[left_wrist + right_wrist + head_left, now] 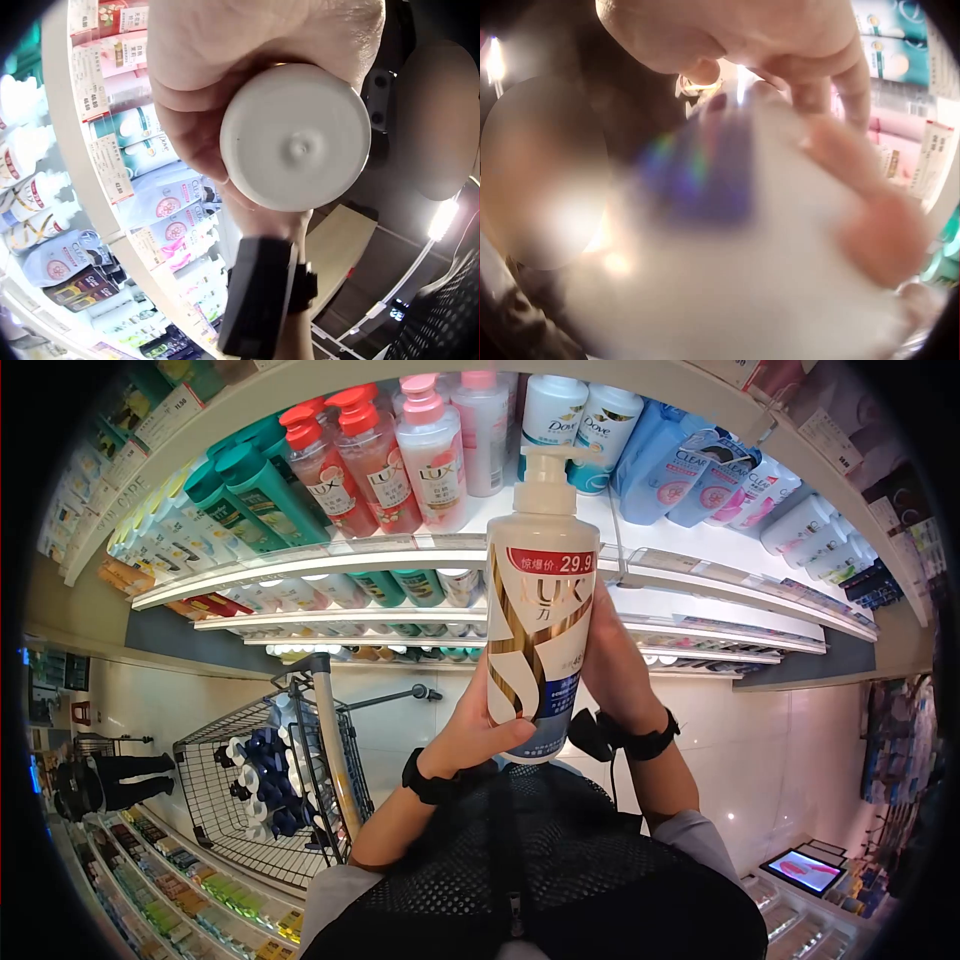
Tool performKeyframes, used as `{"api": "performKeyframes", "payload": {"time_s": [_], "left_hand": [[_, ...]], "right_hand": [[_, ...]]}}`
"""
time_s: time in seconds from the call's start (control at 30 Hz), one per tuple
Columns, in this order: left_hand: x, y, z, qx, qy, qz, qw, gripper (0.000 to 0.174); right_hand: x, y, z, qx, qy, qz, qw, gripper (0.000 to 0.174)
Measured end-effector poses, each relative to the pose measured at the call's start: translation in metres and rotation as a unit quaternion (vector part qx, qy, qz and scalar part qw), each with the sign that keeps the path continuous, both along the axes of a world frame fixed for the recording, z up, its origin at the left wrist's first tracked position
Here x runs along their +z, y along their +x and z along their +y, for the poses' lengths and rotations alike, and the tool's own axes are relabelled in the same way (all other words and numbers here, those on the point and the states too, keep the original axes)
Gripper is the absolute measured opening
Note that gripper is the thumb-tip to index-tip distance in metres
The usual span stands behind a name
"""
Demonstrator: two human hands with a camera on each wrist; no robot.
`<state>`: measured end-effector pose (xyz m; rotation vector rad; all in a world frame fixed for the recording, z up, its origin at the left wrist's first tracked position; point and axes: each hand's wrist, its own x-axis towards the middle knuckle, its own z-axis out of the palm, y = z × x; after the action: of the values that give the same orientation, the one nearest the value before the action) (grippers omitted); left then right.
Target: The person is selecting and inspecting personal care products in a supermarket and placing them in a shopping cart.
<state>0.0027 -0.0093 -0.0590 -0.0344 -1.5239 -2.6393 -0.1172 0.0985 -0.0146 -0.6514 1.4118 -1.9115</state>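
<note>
A white LUX pump bottle (540, 610) with gold swirls and a red price label stands upright in front of the body, between both hands. The left hand (475, 725) grips its lower left side, thumb across the front. On the right side the right hand (612, 660) holds it, its fingers mostly hidden behind the bottle. In the left wrist view the round white base (296, 139) faces the camera, with the left hand (255, 52) curled round it. Blurred and close, the bottle (742, 255) fills much of the right wrist view, under the right hand (757, 34).
Shelves (400, 550) ahead carry red and pink LUX bottles (385, 470), green bottles (255, 490), Dove bottles (580, 425) and blue CLEAR packs (670, 470). At the left stands a wire cart (215, 760) with bottles inside. Another person (110, 785) is at the far left.
</note>
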Motion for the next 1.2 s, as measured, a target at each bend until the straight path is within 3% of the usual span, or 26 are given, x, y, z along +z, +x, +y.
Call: {"api": "performKeyframes", "payload": {"time_s": [0.03,0.1,0.13,0.23,0.3,0.47,0.67,0.73,0.83,0.9,1.2], "left_hand": [[0.001,0.001,-0.003,-0.012,0.009,0.009,1.0,0.094],[-0.003,0.001,-0.007,-0.019,-0.01,0.038,0.999,0.096],[-0.007,0.002,-0.008,-0.022,-0.025,0.056,0.998,0.097],[-0.009,0.005,-0.004,-0.022,-0.006,0.067,0.997,0.094],[-0.003,0.006,-0.002,0.003,-0.022,0.069,0.997,0.088],[0.012,0.006,-0.005,0.002,0.017,0.07,0.997,0.082],[0.003,0.003,-0.005,0.026,-0.059,0.078,0.995,0.077],[0.002,0.001,-0.003,0.097,-0.139,0.082,0.982,0.073],[0.02,-0.001,0.004,0.091,-0.087,0.11,0.986,0.072],[0.03,-0.001,0.001,0.086,-0.115,0.126,0.982,0.071],[0.043,-0.006,-0.001,0.107,-0.175,0.148,0.968,0.067]], "right_hand": [[-0.008,0.01,0.006,0.036,-0.018,0.023,0.999,0.077],[-0.016,0.033,0.017,0.085,-0.038,-0.121,0.988,0.076],[-0.026,0.047,0.017,0.038,-0.071,-0.097,0.992,0.057],[-0.027,0.065,0.01,-0.047,-0.102,-0.016,0.994,0.055],[-0.028,0.067,0.008,-0.117,-0.054,0.022,0.991,0.053],[-0.025,0.076,0.003,-0.14,-0.07,-0.057,0.986,0.063],[-0.013,0.081,-0.001,-0.169,-0.096,-0.077,0.978,0.065],[-0.012,0.081,0.001,-0.17,-0.09,-0.064,0.979,0.065],[-0.012,0.085,0.004,-0.164,-0.103,-0.111,0.975,0.063],[-0.012,0.089,0.003,-0.214,-0.151,-0.186,0.947,0.045],[0.007,0.083,-0.003,-0.195,-0.204,-0.208,0.937,0.042]]}}
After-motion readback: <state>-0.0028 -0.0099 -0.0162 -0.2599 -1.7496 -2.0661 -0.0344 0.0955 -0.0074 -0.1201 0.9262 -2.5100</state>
